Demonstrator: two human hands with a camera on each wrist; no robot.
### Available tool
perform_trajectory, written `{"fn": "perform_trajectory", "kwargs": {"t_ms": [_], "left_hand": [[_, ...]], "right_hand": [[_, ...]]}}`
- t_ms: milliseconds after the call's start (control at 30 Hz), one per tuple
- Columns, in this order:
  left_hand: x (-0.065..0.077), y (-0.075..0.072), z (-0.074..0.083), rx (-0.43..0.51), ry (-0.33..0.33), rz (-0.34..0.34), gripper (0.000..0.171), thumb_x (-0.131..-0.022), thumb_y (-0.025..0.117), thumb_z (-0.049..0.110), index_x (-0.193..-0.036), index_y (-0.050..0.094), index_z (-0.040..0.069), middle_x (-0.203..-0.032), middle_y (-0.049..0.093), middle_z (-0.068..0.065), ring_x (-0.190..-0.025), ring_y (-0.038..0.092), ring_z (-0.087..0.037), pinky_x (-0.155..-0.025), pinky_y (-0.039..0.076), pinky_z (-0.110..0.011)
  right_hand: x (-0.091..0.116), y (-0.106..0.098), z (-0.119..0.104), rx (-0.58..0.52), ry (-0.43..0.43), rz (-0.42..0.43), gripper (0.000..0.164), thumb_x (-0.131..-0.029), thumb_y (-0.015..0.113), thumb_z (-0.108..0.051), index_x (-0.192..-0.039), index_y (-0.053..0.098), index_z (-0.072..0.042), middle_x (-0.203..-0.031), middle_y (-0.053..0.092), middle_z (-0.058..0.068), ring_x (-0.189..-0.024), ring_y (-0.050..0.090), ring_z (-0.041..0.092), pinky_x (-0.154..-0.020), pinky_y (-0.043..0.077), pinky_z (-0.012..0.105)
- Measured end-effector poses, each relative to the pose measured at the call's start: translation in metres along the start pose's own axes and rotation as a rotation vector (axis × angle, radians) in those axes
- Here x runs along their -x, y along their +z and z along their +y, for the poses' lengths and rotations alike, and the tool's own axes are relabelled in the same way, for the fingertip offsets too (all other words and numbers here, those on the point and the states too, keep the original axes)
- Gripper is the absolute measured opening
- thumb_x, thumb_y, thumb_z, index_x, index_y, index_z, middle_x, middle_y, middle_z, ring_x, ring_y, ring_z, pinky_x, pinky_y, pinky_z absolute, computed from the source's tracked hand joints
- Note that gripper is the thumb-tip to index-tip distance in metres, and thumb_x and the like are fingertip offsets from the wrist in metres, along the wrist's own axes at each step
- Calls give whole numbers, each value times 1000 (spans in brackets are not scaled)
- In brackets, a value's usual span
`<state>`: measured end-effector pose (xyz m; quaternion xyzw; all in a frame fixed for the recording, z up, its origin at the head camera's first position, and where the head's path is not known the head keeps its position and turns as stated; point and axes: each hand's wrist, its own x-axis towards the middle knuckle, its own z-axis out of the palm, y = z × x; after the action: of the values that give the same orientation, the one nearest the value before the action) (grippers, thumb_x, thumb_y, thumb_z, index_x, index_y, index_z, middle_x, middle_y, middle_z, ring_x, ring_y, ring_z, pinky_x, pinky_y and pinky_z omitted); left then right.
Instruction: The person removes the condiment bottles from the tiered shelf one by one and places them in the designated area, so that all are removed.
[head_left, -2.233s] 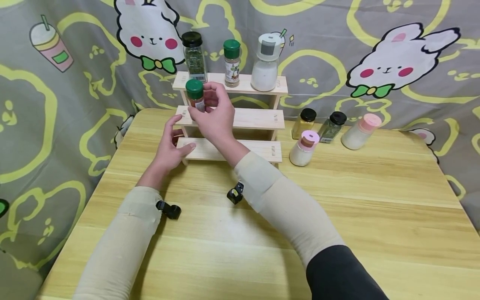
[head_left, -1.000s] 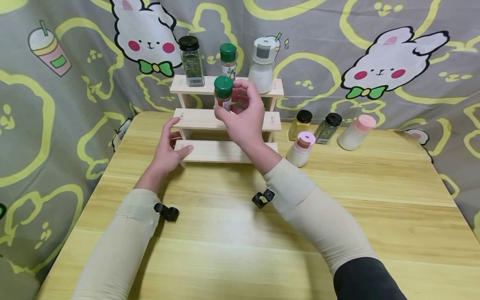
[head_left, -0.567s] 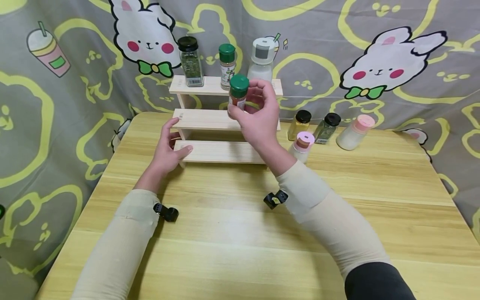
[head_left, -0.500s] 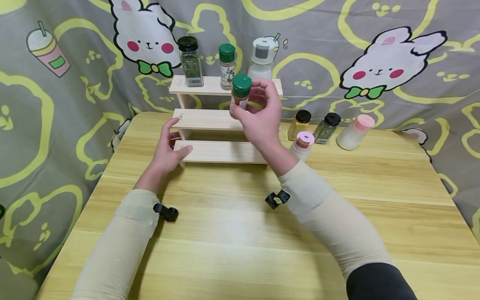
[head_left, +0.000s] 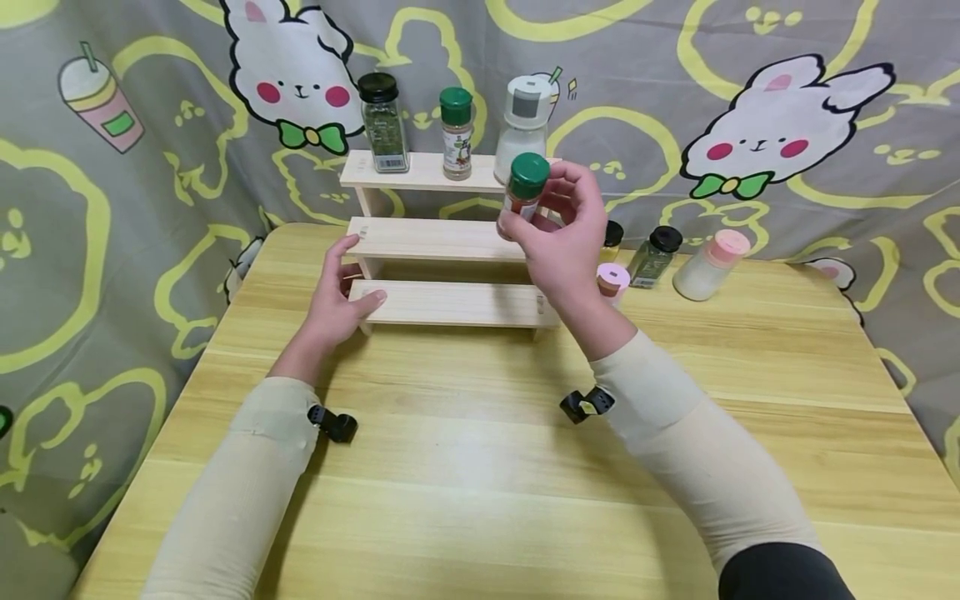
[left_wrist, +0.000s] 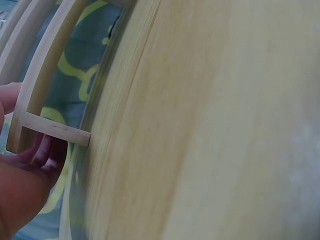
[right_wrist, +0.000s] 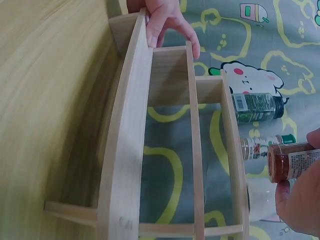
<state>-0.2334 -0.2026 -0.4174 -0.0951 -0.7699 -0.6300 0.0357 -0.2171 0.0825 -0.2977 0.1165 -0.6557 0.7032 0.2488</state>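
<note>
My right hand [head_left: 564,242] holds a small spice jar [head_left: 528,177] with a green cap, pinched between thumb and fingers. In the right wrist view, reddish-brown contents and a pale label show on this jar [right_wrist: 290,161], its base clear of the shelves. In the head view it overlaps the right end of the middle shelf. My left hand [head_left: 330,302] grips the left end of the three-tier wooden rack [head_left: 450,304], thumb on the bottom shelf, fingers around the side. On the top shelf stand a black-capped herb jar [head_left: 386,129], a green-capped jar [head_left: 456,137] and a white-capped shaker [head_left: 525,117].
Right of the rack on the table [head_left: 465,467] stand a pink-capped shaker [head_left: 613,282], a partly hidden black-capped yellow jar [head_left: 612,237], a black-capped herb jar [head_left: 654,260] and another pink-capped shaker [head_left: 708,267]. A patterned curtain [head_left: 637,50] hangs close behind.
My right hand has carried the green-capped spice jar rightward, from the rack's left end to its right end. My left hand keeps its grip on the rack.
</note>
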Motion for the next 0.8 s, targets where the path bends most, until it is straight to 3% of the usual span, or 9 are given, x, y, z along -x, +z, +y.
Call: {"fn": "perform_trajectory", "kwargs": {"t_ms": [267,533,800], "left_hand": [[-1,-1,-1,-10,-4,-4,85,-87,66,-13,-155,23,14,-137,35,-37,-126,40,-47,-104,29,-47],[-1,-2,-3,-9,-2,-1,85,-87,66,-14,-155,23,14,-137,35,-36,-125,40,-45,-101,32,-44],[0,-1,-1,-1,6,-5,85,-87,66,-15,-154,23,13,-136,34,-38,-125,39,-49,-98,34,-39]], "right_hand": [[-2,-20,2,47,10,32,44,-73,76,13,-108,58,-6,-101,57,10,-94,60,28,-85,54,37],[-4,-38,2,115,-23,61,43,-74,78,11,-109,59,-7,-99,58,8,-91,60,26,-83,54,34],[-14,-68,27,131,5,119,52,-70,84,8,-111,60,-12,-105,60,10,-96,61,27,-85,53,34]]}}
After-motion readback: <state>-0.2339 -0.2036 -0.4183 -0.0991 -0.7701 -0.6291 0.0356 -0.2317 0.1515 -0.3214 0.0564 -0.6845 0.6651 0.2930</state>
